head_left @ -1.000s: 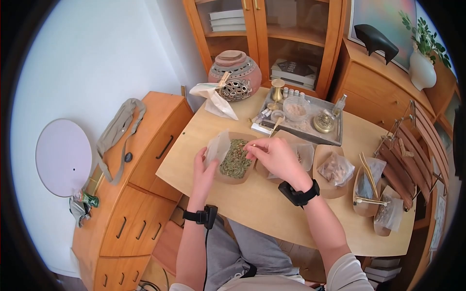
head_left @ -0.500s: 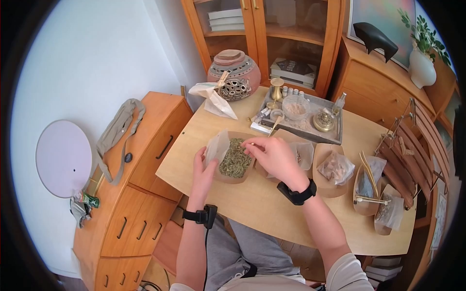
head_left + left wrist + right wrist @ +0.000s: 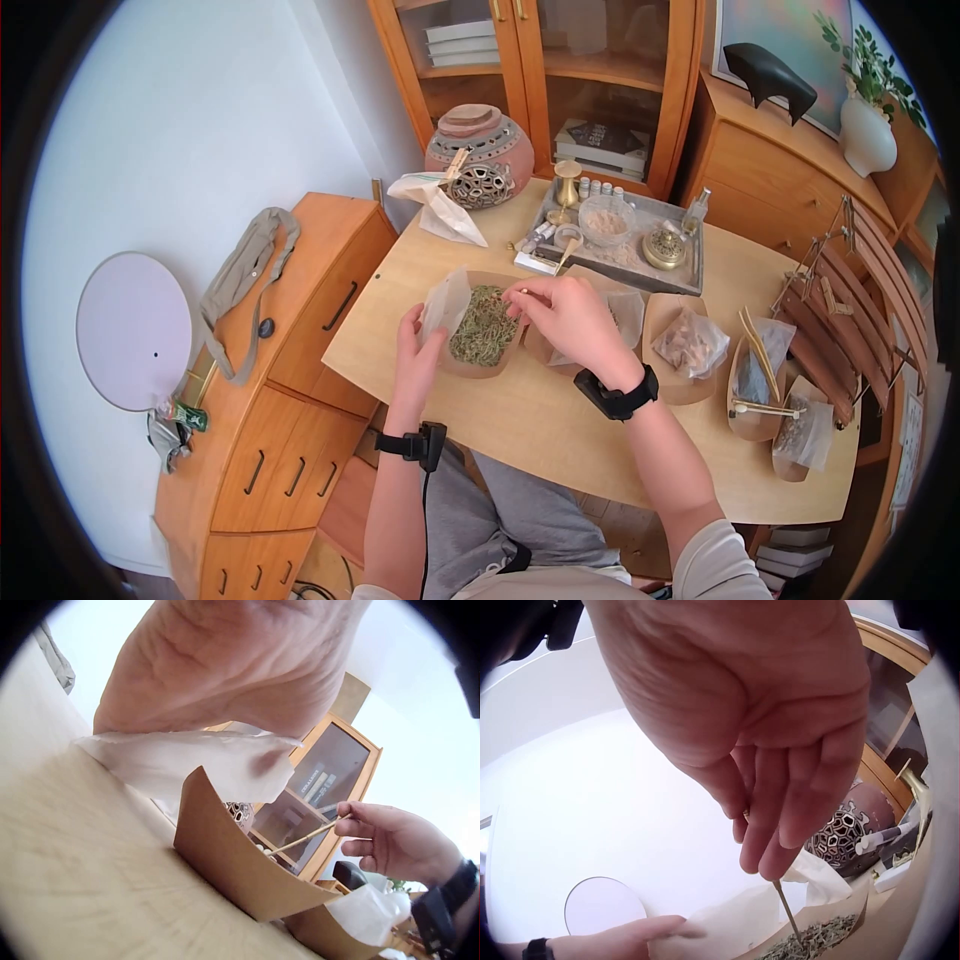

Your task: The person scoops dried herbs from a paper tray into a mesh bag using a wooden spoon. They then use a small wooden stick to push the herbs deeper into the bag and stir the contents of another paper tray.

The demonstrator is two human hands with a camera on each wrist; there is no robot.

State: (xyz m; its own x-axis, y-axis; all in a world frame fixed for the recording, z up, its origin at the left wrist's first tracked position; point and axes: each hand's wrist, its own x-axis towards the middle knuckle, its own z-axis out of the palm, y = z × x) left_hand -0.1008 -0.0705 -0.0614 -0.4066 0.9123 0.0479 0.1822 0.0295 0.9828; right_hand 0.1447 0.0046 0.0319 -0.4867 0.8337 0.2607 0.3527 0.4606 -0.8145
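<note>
Dried green herbs (image 3: 483, 338) lie in an open translucent paper bag (image 3: 446, 303) set in a brown paper tray (image 3: 488, 373). My left hand (image 3: 418, 352) holds the bag's left side between thumb and fingers; in the left wrist view the hand is above the white paper (image 3: 195, 761). Over the herbs, my right hand (image 3: 572, 318) pinches a thin brass-coloured stick (image 3: 786, 907) between thumb and fingertips. Its lower end touches the herbs in the right wrist view, slanting down from the fingers. Whether that end has a scoop is hidden in the herbs.
Several more brown trays with bags, such as one with pinkish chunks (image 3: 690, 345), line the table to the right. Behind stands a grey tray (image 3: 655, 282) with a glass bowl (image 3: 607, 220) and brass pieces. A patterned pot (image 3: 485, 150) sits at the back left.
My right hand shifts slightly over the herbs, still pinching the stick. My left hand keeps its hold on the bag. The head view has moved a little.
</note>
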